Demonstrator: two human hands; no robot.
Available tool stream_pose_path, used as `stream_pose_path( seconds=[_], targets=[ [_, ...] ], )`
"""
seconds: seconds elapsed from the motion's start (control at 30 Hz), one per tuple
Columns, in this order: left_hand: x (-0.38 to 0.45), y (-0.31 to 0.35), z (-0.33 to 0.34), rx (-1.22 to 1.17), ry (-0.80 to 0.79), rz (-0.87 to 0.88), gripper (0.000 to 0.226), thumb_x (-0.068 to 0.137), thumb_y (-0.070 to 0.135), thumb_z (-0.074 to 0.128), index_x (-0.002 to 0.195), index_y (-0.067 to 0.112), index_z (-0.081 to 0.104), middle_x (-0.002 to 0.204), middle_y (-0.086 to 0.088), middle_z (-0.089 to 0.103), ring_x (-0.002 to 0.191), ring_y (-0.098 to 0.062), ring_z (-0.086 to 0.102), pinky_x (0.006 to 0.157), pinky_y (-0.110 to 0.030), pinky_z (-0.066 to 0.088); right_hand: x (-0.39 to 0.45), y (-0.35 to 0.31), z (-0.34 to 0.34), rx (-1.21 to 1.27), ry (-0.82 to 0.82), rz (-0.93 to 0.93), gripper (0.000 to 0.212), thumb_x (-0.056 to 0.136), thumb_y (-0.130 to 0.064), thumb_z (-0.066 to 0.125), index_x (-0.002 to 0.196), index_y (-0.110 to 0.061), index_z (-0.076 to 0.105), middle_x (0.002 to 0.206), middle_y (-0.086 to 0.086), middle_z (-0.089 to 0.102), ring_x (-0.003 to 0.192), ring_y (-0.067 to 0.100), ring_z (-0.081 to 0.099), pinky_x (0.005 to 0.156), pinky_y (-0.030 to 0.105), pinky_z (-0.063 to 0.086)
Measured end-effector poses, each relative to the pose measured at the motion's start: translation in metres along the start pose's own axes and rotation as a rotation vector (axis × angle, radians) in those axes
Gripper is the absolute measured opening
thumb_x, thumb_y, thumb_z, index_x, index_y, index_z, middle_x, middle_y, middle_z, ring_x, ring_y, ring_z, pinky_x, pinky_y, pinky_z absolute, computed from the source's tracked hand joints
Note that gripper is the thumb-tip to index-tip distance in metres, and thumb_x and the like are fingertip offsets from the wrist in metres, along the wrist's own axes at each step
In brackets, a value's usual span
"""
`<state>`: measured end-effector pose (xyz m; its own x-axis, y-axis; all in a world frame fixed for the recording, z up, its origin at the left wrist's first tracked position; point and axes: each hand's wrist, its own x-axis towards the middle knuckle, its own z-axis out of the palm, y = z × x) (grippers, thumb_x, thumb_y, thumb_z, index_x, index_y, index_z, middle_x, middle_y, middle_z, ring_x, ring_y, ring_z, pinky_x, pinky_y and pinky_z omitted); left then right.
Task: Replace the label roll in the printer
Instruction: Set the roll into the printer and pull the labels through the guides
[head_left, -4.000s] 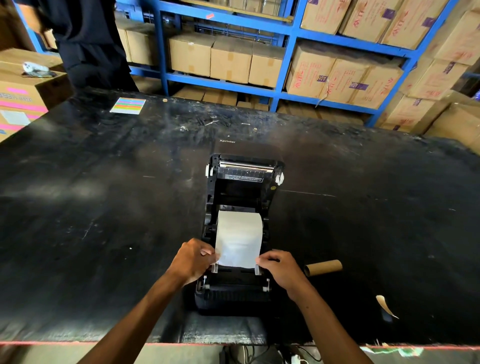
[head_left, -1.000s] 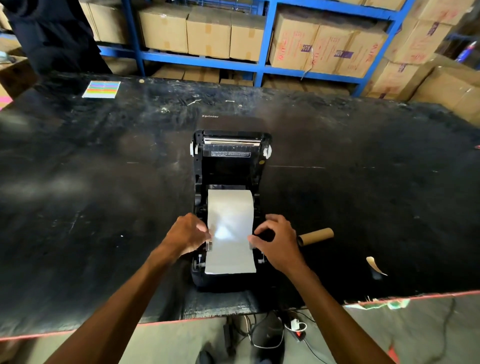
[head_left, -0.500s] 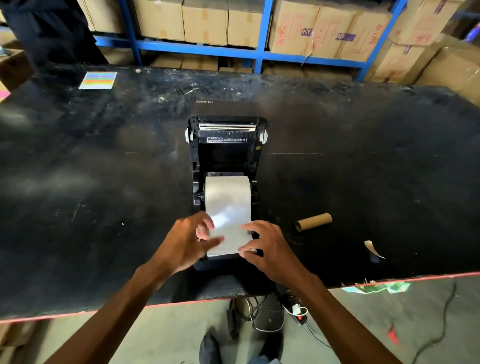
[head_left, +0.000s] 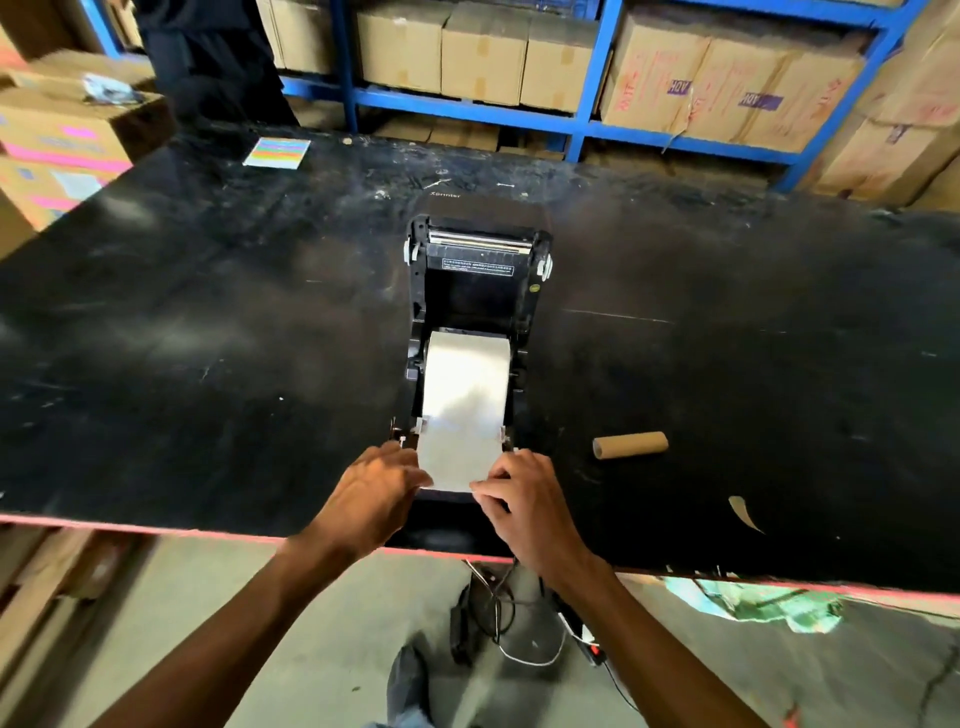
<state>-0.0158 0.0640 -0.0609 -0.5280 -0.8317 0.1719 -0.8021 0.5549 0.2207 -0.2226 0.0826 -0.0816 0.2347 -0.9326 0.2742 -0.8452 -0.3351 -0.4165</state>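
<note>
A black label printer stands open on the black table, its lid tipped back. A white label roll sits in its bay, and the white label strip runs forward over the printer's front. My left hand pinches the strip's front left corner. My right hand pinches its front right corner. An empty brown cardboard core lies on the table to the right of the printer.
A torn paper scrap lies near the table's front right edge. A coloured card lies at the far left. A person in dark clothes stands behind the table. Blue shelves hold cardboard boxes. Cables hang under the table.
Both hands have slid from the printer's paper guides to the strip's front end and taken its corners. More strip lies pulled forward. The camera view has tilted up slightly.
</note>
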Motion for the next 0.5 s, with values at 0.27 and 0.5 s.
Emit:
stream_pose_path(
  seconds=[0.27, 0.5],
  targets=[
    [-0.023, 0.026, -0.003, 0.026, 0.046, -0.088, 0.016, 0.071, 0.011, 0.064, 0.071, 0.02, 0.076, 0.066, 0.001, 0.066, 0.067, -0.023, 0.065, 0.057, -0.026, 0.05, -0.018, -0.005, -0.003, 0.009, -0.021, -0.044, 0.011, 0.072, -0.009, 0.073, 0.07, -0.019, 0.076, 0.069, 0.0, 0.058, 0.073, 0.016, 0.05, 0.074, 0.025, 0.033],
    [-0.037, 0.036, 0.002, 0.038, 0.049, -0.15, 0.011, 0.069, 0.01, 0.072, 0.072, 0.02, 0.076, 0.068, 0.0, 0.067, 0.068, -0.024, 0.064, 0.054, -0.029, 0.049, -0.03, -0.009, -0.006, 0.035, -0.031, -0.074, 0.012, 0.075, -0.009, 0.07, 0.073, -0.018, 0.077, 0.069, 0.001, 0.061, 0.069, 0.02, 0.055, 0.072, 0.027, 0.038]
  ],
)
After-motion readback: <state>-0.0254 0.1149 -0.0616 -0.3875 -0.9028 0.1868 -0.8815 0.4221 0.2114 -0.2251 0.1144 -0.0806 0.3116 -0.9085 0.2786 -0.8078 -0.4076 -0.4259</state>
